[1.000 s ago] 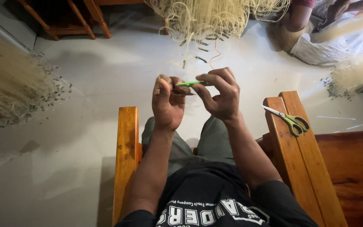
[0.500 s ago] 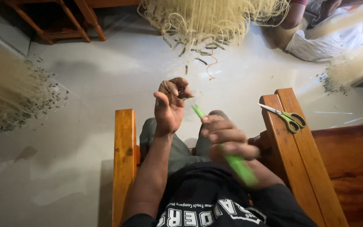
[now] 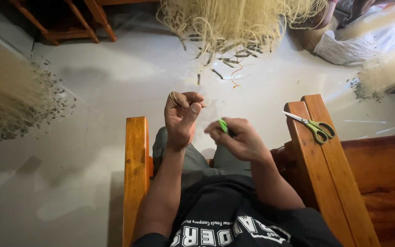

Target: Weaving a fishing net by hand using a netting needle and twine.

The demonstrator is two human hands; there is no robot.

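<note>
At frame centre, the left hand (image 3: 182, 118) pinched a thin pale fibre loop (image 3: 177, 99) with curled fingers. The right hand (image 3: 238, 139) gripped a small bright-green tool (image 3: 223, 125), mostly hidden.

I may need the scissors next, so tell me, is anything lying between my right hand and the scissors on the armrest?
Nothing visible does. The right hand, holding a small green tool, is raised over the lap, and the scissors lie in the open on the wooden armrest to its right, with only bare wood between.
</note>
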